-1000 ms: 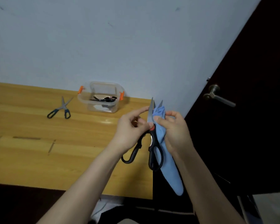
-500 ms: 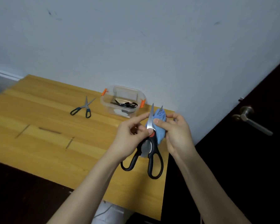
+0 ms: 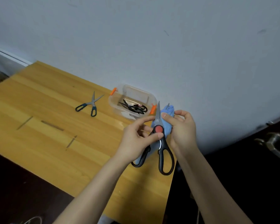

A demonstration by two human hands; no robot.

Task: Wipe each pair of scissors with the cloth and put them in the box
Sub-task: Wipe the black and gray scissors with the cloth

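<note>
Head view | step: wiping black scissors (image 3: 158,130) above surface (image 3: 39,110), near box (image 3: 115,106) | left hand (image 3: 136,137) pinching pivot | right hand (image 3: 182,129) pinching cloth (image 3: 168,125) round blade | next: likely close blades, lower into box

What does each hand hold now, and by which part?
The left hand pinches the black-handled steel scissors at the red pivot; the right hand grips the blue cloth wrapped round one blade.
</note>
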